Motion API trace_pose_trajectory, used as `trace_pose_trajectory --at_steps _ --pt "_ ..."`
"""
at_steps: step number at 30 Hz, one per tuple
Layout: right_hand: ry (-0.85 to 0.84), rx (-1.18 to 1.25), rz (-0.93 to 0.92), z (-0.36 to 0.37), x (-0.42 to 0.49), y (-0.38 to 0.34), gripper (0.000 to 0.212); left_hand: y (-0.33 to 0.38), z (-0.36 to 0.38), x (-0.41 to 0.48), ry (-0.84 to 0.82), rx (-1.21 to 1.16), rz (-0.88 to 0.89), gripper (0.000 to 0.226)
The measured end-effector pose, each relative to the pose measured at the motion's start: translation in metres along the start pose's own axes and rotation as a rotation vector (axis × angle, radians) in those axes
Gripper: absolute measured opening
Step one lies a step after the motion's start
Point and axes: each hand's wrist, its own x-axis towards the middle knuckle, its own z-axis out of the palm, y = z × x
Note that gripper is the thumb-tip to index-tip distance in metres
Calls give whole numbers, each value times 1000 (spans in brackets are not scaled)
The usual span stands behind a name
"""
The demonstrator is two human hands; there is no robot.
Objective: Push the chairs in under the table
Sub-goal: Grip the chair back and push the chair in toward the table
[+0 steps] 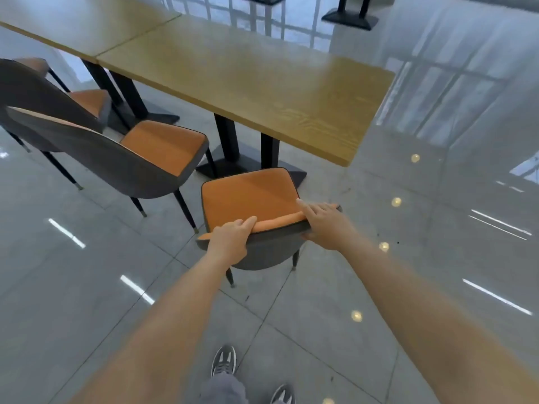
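While the nearest chair (250,205) is gripped at the top edge of its backrest by both hands, its orange seat is pointed at the wooden table (248,83) and sits just short of the table's near edge, so it's not tucked under at all. The left hand (232,239) is clamped over the left part of the backrest rim, fingers curled over the front and the thumb side kept at the back. The right hand (323,221) is wrapped around the right end of the same rim, fingers laid over the orange padding and the thumb pressed against the grey shell behind. The chair's front edge is lined up close to the black table base (233,167), though whether they're touching can't be made out. A second chair (122,158) is parked to the left, pulled out and angled, with its seat near the table edge but not under it. Further left a third chair (38,91) is seen, partly cut off by the frame. Grey sneakers (224,361) are visible at the bottom on the glossy tiled floor (350,287)
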Motion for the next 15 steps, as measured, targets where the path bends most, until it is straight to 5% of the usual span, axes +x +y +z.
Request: trace_pose_trajectory --at_steps 4,10,15 --pt "7 -80 -34 5 14 9 54 -5 -2 7 -5 -34 23 43" --pt "-35 -142 16 -1 29 11 19 -12 -3 14 -8 -24 119 44" --pt "3 -140 100 1 27 -3 17 -26 -4 17 16 56 236 43"
